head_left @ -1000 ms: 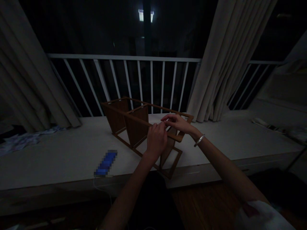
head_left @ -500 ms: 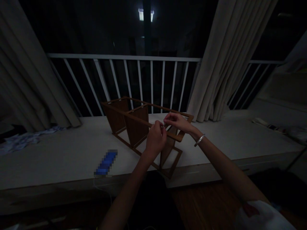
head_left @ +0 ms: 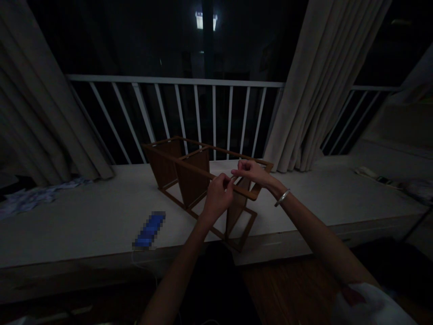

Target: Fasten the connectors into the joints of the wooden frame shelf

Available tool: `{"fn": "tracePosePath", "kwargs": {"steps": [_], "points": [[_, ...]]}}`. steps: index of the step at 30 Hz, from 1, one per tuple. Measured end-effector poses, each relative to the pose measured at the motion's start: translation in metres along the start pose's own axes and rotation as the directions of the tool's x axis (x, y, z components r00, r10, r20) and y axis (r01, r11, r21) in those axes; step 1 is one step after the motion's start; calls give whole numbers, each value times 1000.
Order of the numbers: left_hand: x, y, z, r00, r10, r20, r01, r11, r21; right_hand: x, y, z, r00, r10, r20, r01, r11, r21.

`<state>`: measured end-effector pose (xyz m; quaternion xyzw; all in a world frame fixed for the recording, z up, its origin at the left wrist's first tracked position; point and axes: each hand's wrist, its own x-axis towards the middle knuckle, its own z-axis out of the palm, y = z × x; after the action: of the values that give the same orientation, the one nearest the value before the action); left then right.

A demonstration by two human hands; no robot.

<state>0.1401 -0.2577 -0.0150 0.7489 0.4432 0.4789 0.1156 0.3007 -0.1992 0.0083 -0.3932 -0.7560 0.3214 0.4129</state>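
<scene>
A brown wooden shelf rack [head_left: 192,176] lies on its side on the white window ledge [head_left: 111,203]. Above its near upper rail, my left hand [head_left: 218,194] is closed in a pinch. My right hand [head_left: 252,172], with a silver bangle [head_left: 283,197] at the wrist, pinches close beside it. Between the fingertips of both hands is a small, shiny, thin piece [head_left: 233,177], too small and dim to name. The hands hide part of the rail behind them.
A blue-screened phone [head_left: 149,231] with a white cable lies left of the rack. White railing bars [head_left: 214,117] stand behind, between beige curtains [head_left: 314,90]. Crumpled patterned cloth [head_left: 43,194] lies at the far left. Dark wooden floor [head_left: 291,289] shows below the ledge.
My left hand has shifted slightly down and its fingers have changed their pinch. My right fingertips have moved a little to the right. The rack and phone stay put.
</scene>
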Motion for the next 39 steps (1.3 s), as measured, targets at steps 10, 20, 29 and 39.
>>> {"fn": "tracePosePath", "kwargs": {"steps": [10,20,29,39], "points": [[1,1,2,1000,1,-9,-1,1000,6,-3,-7,-3,985,24,172,-38,996,76],[0,-3,3,1000,14,-20,-14,1000,-16,-4,-14,-6,954,-38,299,-25,979,204],[2,-6,2,1000,7,15,-6,1000,-19,-3,-6,-10,931,-85,354,-1,972,234],[3,-9,1,999,-9,45,13,995,-95,-5,-13,-11,902,-67,426,7,990,142]]}}
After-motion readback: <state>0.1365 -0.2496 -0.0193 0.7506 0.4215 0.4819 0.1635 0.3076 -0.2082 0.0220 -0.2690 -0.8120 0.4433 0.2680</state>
